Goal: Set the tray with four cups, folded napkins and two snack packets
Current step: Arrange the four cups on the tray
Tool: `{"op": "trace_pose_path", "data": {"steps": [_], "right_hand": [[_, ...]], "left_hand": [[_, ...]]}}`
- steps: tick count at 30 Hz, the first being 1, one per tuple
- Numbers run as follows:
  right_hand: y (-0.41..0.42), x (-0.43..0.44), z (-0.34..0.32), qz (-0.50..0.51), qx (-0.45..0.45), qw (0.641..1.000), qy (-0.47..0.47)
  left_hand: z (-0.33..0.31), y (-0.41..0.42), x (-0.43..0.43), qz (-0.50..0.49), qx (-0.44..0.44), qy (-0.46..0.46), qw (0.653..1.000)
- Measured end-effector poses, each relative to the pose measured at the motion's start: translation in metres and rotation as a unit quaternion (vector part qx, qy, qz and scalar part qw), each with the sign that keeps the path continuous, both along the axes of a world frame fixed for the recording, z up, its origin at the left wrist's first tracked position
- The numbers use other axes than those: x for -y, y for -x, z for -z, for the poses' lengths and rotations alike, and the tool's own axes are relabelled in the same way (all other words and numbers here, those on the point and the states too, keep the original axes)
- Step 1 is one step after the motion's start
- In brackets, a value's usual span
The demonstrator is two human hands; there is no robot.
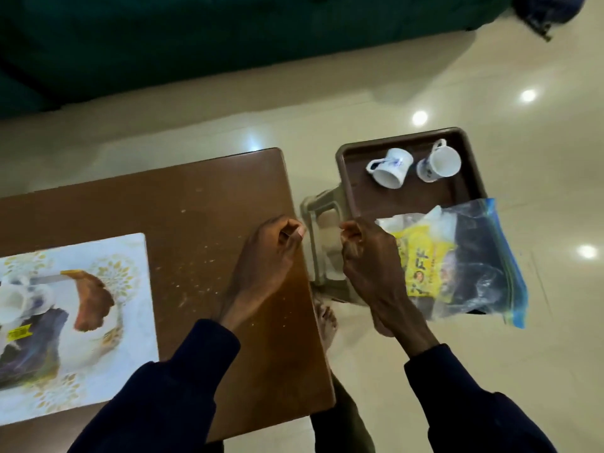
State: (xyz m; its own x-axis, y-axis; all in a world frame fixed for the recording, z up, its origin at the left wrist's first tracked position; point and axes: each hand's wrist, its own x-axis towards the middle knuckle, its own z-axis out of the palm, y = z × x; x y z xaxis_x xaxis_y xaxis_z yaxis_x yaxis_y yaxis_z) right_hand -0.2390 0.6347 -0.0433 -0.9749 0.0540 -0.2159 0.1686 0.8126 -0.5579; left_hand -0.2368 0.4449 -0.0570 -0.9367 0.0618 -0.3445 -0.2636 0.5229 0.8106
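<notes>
brown rectangular plastic tray sits on a beige plastic stool, just right of the brown wooden table. two white ceramic cups with blue print stand apart on the tray's far half. left cup lies on its side, mouth toward the person, handle to the left. right cup shows its open mouth, handle on the far side. upright or tipped, cannot tell.

clear plastic zip bag with blue seal strip covers the tray's near end and overhangs it past the stool. inside: a yellow printed snack packet, something dark beside it, something white at the far end — not identifiable.

right hand: fingers curled at the bag's left edge, gripping it. left hand: over the table's right edge, fingers curled, thumb against forefinger, nothing visible in it. hands near each other, not touching.

white placemat with gold leaf pattern on the table's left part. blurred white cup shapes at its left edge — detail unreadable.
</notes>
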Motion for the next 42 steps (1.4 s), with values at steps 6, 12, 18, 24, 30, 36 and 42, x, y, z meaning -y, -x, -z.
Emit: {"op": "trace_pose_path", "data": {"steps": [6,12,18,24,30,36,42], "right_hand": [[0.016,-0.079,0.014,0.067,0.003,0.998,0.019],[0.043,-0.129,0.032,0.115,-0.026,0.993,0.004],[0.085,-0.159,0.054,0.131,-0.095,0.987,-0.013],[0.121,-0.170,0.076,0.170,-0.068,0.982,0.050],[0.129,-0.167,0.082,0.178,-0.102,0.976,0.071],[0.134,-0.167,0.081,0.201,-0.118,0.969,0.087],[0.111,-0.156,0.062,0.184,-0.117,0.970,0.110]], "left_hand": [[0.018,0.034,-0.077,0.037,-0.001,-0.013,0.999],[0.028,0.071,-0.142,0.026,-0.040,0.026,0.999],[0.045,0.110,-0.189,-0.006,-0.019,0.056,0.998],[0.064,0.133,-0.212,-0.051,-0.045,0.163,0.984],[0.074,0.137,-0.207,-0.057,-0.068,0.191,0.978],[0.066,0.136,-0.194,-0.067,-0.089,0.076,0.991],[0.035,0.116,-0.164,-0.056,-0.144,-0.004,0.988]]}}
